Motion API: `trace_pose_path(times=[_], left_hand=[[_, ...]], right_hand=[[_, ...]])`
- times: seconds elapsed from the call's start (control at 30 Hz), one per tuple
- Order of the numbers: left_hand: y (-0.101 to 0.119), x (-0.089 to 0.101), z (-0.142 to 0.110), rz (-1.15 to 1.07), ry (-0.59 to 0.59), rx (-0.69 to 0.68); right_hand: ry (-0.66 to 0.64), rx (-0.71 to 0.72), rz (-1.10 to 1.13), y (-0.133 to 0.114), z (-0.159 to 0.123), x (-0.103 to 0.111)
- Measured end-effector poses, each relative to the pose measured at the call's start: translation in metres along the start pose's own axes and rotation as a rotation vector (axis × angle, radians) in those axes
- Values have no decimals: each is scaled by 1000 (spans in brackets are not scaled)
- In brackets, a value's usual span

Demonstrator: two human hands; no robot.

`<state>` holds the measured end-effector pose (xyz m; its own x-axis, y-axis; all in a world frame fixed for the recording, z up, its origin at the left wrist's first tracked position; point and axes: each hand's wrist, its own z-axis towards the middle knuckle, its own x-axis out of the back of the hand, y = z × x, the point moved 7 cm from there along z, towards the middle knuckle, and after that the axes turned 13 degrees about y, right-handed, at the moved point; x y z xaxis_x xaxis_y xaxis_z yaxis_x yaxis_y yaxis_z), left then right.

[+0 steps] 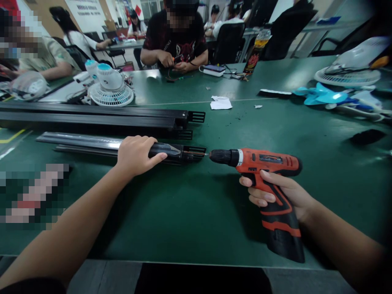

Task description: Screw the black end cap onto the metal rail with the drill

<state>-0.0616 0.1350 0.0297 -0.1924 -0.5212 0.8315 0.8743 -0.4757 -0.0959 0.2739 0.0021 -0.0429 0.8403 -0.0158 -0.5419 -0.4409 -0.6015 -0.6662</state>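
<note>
My right hand (275, 192) is closed around the grip of a red and black cordless drill (269, 161), a finger at its trigger. The drill points left, and its thin bit reaches the slotted end bracket (194, 152) of a long black bar. Whether the bit touches a screw there is too small to tell. Over that black bar (82, 141) lies my left hand (137, 153), fingers wrapped across its top and thumb along the near side. A second dark bar shows partly beneath it.
More long black bars (92, 118) lie just beyond. White and blue fan parts (112, 85) stand at the back left; blue blades (324, 94) lie at the right. Paper scraps (221, 103) and a bottle (255, 53) are farther back. Across the table (183, 228), a person (174, 36) handles small parts.
</note>
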Motion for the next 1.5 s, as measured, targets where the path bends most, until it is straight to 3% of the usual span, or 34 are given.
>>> trace_pose_path(times=[0.2,0.57,0.83,1.03,1.5], left_hand=[[1,1,0,-5,19,-21],[0,0,0,-20,-9,7],[0,0,0,-22,-6,9],[1,0,0,-2,1,-9],[1,2,0,-31,6,2]], right_hand=[[43,73,-5,-4,2,-1],[-2,-45,-35,2,3,4],[21,-39,-33,2,1,2],[59,44,-46,-2,1,3],[-3,-47,-24,1,1,-1]])
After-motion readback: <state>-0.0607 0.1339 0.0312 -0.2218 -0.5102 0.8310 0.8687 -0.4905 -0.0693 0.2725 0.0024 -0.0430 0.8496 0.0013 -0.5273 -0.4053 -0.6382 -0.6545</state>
